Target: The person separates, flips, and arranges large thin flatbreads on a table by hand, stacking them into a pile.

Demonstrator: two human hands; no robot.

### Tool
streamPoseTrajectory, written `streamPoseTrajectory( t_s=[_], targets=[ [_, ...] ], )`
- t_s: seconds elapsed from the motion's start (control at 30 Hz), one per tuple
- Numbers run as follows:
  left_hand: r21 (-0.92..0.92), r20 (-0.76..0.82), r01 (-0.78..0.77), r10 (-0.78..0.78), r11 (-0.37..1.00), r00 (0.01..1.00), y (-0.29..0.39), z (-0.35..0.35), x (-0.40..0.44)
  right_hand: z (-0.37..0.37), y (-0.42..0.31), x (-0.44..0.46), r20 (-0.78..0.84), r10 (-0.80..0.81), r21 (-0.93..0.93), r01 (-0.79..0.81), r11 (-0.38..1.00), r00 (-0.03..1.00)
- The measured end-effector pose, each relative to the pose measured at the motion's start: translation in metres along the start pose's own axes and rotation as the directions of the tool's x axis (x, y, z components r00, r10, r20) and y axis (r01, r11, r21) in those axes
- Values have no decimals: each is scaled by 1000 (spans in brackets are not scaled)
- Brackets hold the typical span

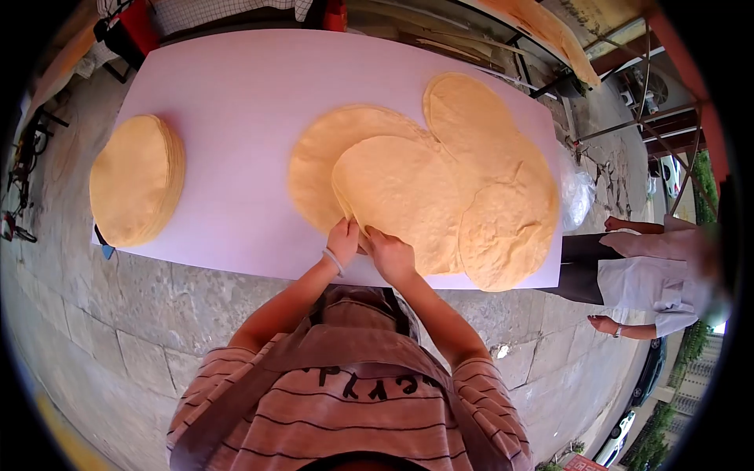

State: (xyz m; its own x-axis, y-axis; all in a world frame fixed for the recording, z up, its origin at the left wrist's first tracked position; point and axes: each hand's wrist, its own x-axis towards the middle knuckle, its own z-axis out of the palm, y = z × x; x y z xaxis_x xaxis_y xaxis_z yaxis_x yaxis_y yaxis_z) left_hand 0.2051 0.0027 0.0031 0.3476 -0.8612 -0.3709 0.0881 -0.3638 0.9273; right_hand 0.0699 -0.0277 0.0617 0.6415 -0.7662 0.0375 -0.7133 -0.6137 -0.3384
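Left hand (343, 241), with a pale wristband (334, 261) at the wrist, and right hand (390, 255) are close together, both pinching the near edge of a large, round, yellowish sheet (400, 200). Whether the fingertips grasp one layer or several, I cannot tell. This sheet lies flat near the front of a pale table (236, 102), right of the middle, and overlaps a second round sheet (310, 169) that shows from underneath on its left and far sides.

The gripped sheet looks thin, light and soft, more like flat dough than card, so it would probably sag if lifted and might tear or crease under a hard pull. Its rim seems the best place to take hold, with the hands spread apart and the fingers flat beneath; layers may cling to each other.

To the right, a wrinkled sheet (510, 235) reaches the front of the table, and another round sheet (463, 110) lies toward the back. Well apart on the left is a neat, thick stack (129, 184) of similar rounds.

Past the table's right end are a clear plastic bag (577, 200) and another person (644, 275), standing. Behind the table hangs a checked cloth (236, 12).
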Motion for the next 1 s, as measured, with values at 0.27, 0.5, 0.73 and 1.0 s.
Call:
streamPoseTrajectory(
  t_s=[0.27, 0.5, 0.73, 1.0],
  targets=[
    [-461, 313, 263, -122, 848, 942, 33, -27, -2, -14, 49, 12, -3, 301, 285, -288, 914, 954],
    [47, -453, 20, 3, 999, 891, -70, -105, 127, -227, 14, 73, -413, 95, -172, -180, 969, 906],
    [-637, -57, 180, -279, 749, 959, 12, -96, 90, -21, 12, 128, -109, 194, 25, -193, 981, 975],
    [-618, 27, 85, -88, 781, 996, 30, -70, 77, 32, -56, 130, -110, 361, 376, -297, 878, 926]
  ],
)
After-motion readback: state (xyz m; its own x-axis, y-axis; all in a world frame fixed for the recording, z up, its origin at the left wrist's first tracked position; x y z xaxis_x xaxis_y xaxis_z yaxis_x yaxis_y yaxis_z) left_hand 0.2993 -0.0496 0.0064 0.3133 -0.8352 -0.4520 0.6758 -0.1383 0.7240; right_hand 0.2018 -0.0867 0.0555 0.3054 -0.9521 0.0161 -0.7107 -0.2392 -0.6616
